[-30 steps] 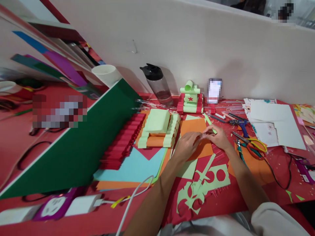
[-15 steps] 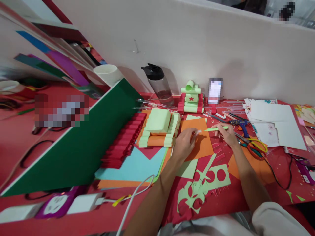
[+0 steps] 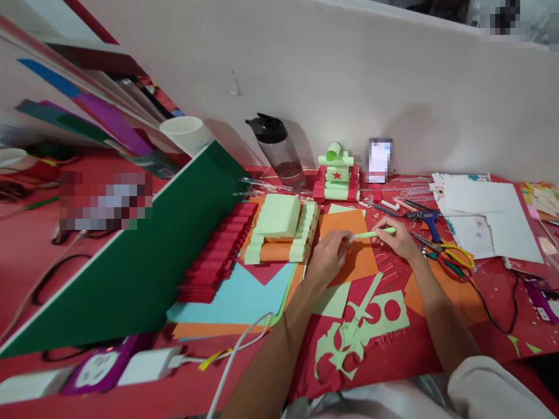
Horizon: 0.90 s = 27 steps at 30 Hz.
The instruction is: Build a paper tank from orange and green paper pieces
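My right hand (image 3: 393, 235) pinches a light-green pen (image 3: 371, 234), its tip pointing left. Closed fingers of my left hand (image 3: 329, 253) grip a small clear piece that looks like a pen cap, mostly hidden now, and the pen's tip meets it. Both hands are over an orange paper sheet (image 3: 360, 259). Just left of my left hand sits a paper model (image 3: 279, 224) with a pale-green block on an orange base and ridged green strips. Pale-green paper offcuts (image 3: 395, 314) with round holes lie nearer to me.
A finished-looking paper tank (image 3: 337, 177), a phone (image 3: 379, 160) and a water bottle (image 3: 279, 151) stand along the wall. Scissors (image 3: 456, 256) and a blue glue gun (image 3: 430, 221) lie right. A green board (image 3: 144, 250) slants up left, beside red corrugated strips (image 3: 220, 250). A white cable (image 3: 238, 349) crosses the front.
My right hand has brought the pen leftward, so its tip now meets the small clear piece in my left hand. The view has shifted slightly.
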{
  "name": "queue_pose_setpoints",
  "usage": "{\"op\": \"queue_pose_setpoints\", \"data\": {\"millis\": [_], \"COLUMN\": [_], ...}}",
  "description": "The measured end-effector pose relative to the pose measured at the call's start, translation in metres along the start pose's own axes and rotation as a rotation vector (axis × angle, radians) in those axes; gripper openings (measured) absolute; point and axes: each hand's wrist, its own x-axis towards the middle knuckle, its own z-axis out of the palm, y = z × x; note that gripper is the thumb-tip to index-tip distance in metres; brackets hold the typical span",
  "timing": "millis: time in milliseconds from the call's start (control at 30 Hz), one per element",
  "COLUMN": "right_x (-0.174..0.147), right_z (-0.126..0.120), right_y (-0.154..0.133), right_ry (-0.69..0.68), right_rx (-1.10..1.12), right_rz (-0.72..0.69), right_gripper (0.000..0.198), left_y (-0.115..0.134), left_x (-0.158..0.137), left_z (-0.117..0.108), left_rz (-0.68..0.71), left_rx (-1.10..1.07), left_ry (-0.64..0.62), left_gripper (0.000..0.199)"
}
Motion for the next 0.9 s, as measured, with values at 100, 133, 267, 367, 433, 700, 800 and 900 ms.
{"op": "queue_pose_setpoints", "data": {"millis": [100, 133, 267, 367, 433, 700, 800, 900], "right_x": [-0.002, -0.002, -0.002, -0.001, 0.000, 0.005, 0.005, 0.005], "right_z": [0.002, 0.005, 0.014, 0.016, 0.016, 0.034, 0.040, 0.040], "right_y": [0.000, 0.000, -0.004, -0.007, -0.006, 0.014, 0.012, 0.005], "right_ry": [-0.041, -0.064, -0.163, -0.160, -0.139, -0.042, -0.054, -0.045], "right_rx": [0.003, -0.010, -0.181, -0.191, -0.114, 0.175, 0.198, 0.173], "right_rz": [-0.028, -0.037, -0.108, -0.148, -0.154, -0.145, -0.143, -0.130], "right_gripper": [0.032, 0.031, 0.030, 0.028, 0.028, 0.049, 0.051, 0.055], "left_y": [0.000, 0.001, 0.014, 0.021, 0.021, 0.022, 0.023, 0.020], "left_x": [-0.002, -0.002, -0.007, -0.009, -0.007, -0.010, -0.014, -0.013], "left_z": [0.002, 0.004, 0.018, 0.024, 0.023, 0.015, 0.017, 0.016], "left_rz": [-0.022, -0.014, 0.057, -0.023, -0.090, -0.188, -0.159, -0.171], "left_rx": [-0.065, -0.083, -0.129, -0.160, -0.198, -0.321, -0.327, -0.285], "left_ry": [0.015, -0.007, -0.167, -0.154, -0.115, 0.045, 0.086, 0.056], "left_gripper": [0.019, 0.020, 0.028, 0.028, 0.026, 0.024, 0.024, 0.026]}}
